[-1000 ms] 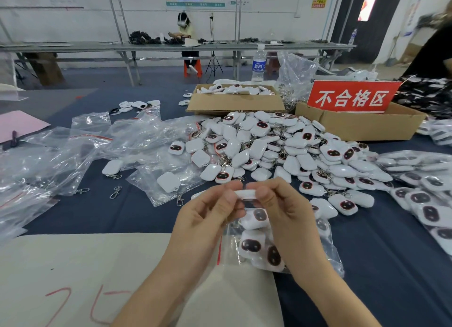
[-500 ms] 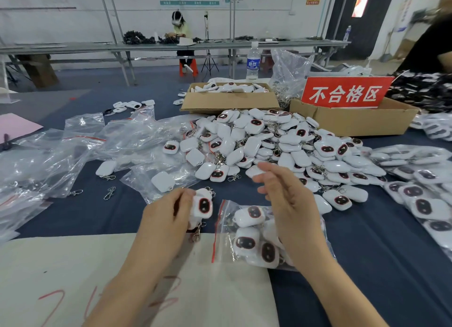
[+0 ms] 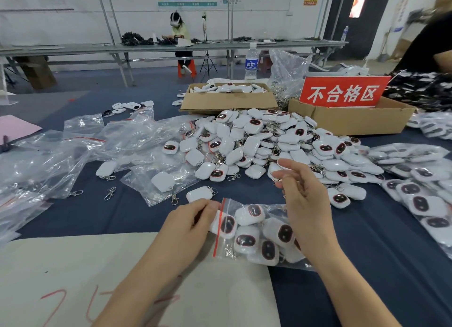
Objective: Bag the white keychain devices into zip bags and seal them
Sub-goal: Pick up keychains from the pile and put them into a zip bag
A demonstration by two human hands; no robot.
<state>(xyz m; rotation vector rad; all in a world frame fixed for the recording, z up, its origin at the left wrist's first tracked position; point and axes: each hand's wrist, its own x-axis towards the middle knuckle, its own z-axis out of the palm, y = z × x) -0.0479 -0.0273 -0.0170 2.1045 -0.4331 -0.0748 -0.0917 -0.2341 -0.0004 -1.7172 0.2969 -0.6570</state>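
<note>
White keychain device (image 3: pixel 226 225), dark face up, sits half through the mouth of the zip bag (image 3: pixel 269 208); your left hand (image 3: pixel 193 219) grips it there with curled fingers, right at the red zip strip (image 3: pixel 218 231). The bag lies flat near the middle of the near edge of the blue worktop (image 3: pixel 367 265), its mouth end overlapping the beige sheet (image 3: pixel 73 265) with red pen marks. Several more devices are already inside, mostly face up.

Your right hand (image 3: pixel 303 199) hangs above the bag's far side, fingers loosely bent and spread, holding nothing. Its fingertips (image 3: pixel 283 161) are at the near fringe of the pile of devices (image 3: pixel 256 140). You cannot tell whether they touch one.

The pile fills the worktop's middle. One loose device (image 3: pixel 199 194) lies face down just beyond your left hand. Empty clear bags (image 3: pixel 73 153) spread toward the left edge, with a few devices and loose clips among them. Filled bags (image 3: pixel 420 199) stack along the right edge.

Toward the far edge sit two cardboard boxes: the left box (image 3: pixel 227 103) holds more devices, and the right box (image 3: pixel 354 121) carries a red sign (image 3: pixel 342 93). A water bottle (image 3: pixel 251 62) stands behind the left box.
</note>
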